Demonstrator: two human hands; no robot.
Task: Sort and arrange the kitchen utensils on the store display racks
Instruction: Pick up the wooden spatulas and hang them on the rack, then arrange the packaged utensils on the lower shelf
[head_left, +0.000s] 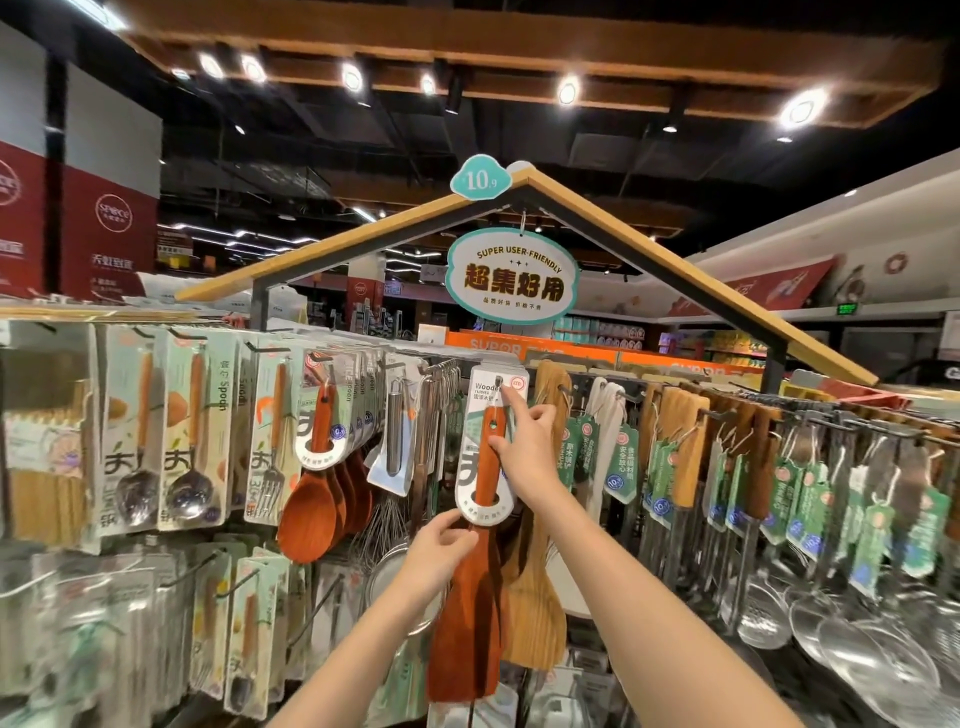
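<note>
A reddish-brown wooden turner (470, 613) on a white card (488, 395) hangs at the middle of the display rack. My right hand (524, 452) pinches the card beside the handle, its forefinger reaching up to the hook hole at the card's top. My left hand (441, 545) grips the turner's neck just below the card's lower edge. More turners of the same kind hang behind it.
Left of it hang wooden rice spoons (311, 514), whisks (389, 519) and carded steel spoons (137, 441) and forks. Right of it hang pale wooden spatulas (680, 447) with green tags and steel skimmers (758, 613). A roof-shaped frame with a sign (511, 275) stands above.
</note>
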